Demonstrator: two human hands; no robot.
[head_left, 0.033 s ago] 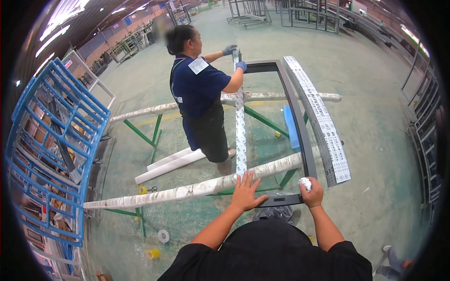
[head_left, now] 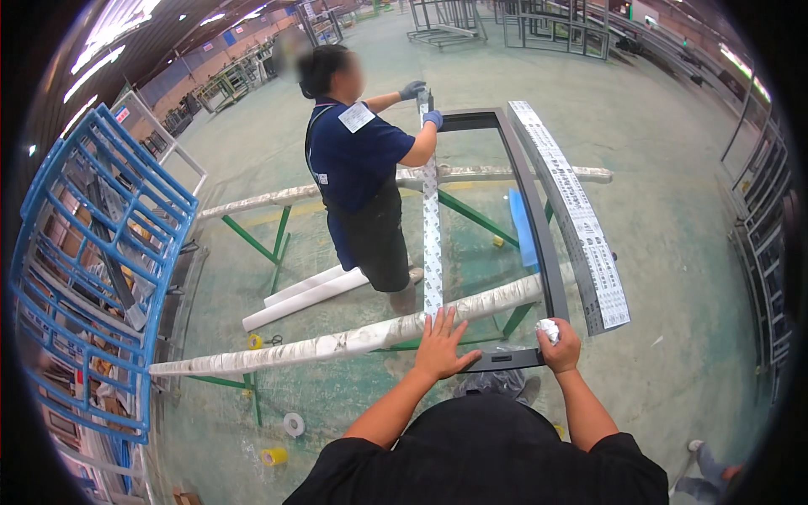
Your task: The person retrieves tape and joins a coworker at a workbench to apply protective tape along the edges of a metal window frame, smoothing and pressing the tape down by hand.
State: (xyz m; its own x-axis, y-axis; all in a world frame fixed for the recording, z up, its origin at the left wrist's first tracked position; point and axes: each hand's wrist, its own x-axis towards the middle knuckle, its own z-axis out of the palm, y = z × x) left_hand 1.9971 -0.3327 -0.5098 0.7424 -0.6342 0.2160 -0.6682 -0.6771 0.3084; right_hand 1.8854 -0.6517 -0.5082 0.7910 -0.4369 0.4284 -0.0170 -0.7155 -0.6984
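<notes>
A dark rectangular frame (head_left: 528, 181) rests across two wrapped rails, its near end close to my body. My left hand (head_left: 438, 348) lies flat with fingers spread at the near left corner, fingertips touching the film-covered left side bar (head_left: 432, 227). At the near right corner my right hand (head_left: 561, 347) is closed around a crumpled white wad (head_left: 549, 329) and rests against the frame. A short slot shows in the near bar between my hands. Across from me, a co-worker (head_left: 362, 177) in gloves holds the far end of the left bar.
A long film-covered panel (head_left: 572, 219) lies just right of the frame. Wrapped support rails (head_left: 353, 337) stand on green legs. At left is a blue rack (head_left: 93, 278); white rolls (head_left: 307, 299) and a yellow tape roll (head_left: 273, 456) are on the floor.
</notes>
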